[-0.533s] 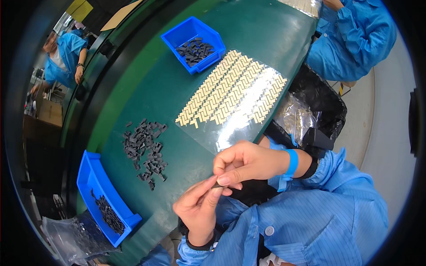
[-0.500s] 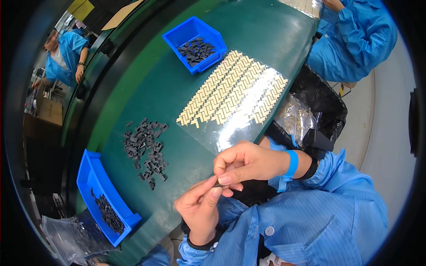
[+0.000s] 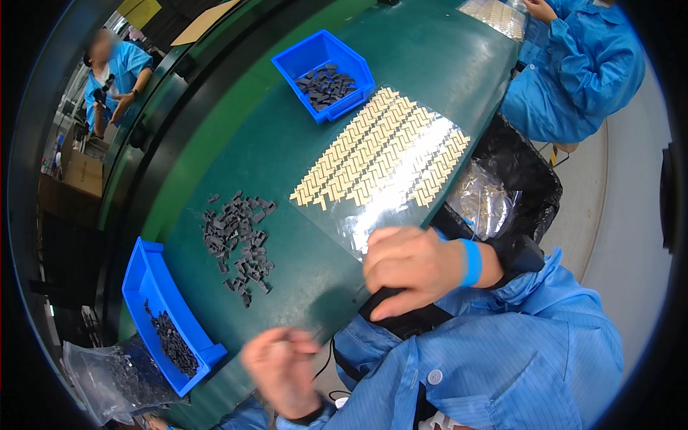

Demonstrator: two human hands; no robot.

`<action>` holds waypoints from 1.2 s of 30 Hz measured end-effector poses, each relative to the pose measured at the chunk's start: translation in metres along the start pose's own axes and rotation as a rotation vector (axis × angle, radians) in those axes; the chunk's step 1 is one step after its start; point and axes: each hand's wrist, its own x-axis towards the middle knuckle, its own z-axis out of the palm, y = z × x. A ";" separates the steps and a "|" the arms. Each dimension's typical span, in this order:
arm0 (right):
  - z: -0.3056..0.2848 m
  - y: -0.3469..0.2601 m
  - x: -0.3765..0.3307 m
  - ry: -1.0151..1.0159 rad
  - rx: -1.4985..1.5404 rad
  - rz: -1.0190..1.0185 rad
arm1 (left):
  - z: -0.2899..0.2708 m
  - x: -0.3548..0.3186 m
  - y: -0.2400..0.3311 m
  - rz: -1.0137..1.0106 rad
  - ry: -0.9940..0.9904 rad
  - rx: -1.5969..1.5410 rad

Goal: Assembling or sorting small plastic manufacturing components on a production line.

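The hands have parted: right hand [image 3: 416,269] now rests curled by the clear sheet [image 3: 390,168], left hand [image 3: 283,365], blurred, withdraws; neither's fingers' grip is discernible.

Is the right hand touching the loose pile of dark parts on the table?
No, the right hand rests by the clear sheet, well apart from the dark parts.

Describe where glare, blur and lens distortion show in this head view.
Head view: glare whitens the clear sheet near the right hand; the left hand is smeared by motion blur, its fingers indistinct; the fisheye bends the table edge and leaves a black rim; the pile of dark parts stays sharp.
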 end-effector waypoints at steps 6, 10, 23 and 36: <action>-0.043 -0.002 -0.007 0.150 -0.186 0.149 | -0.158 -0.001 0.114 0.512 0.675 0.874; -0.048 -0.002 0.001 0.186 -0.207 0.253 | -0.147 0.003 0.125 0.561 0.661 2.025; -0.009 0.051 0.037 -0.065 -0.446 0.209 | 0.039 0.119 -0.045 0.478 -0.360 1.529; 0.002 0.075 0.046 -0.169 -0.596 0.208 | 0.033 0.136 -0.059 0.689 -0.350 1.490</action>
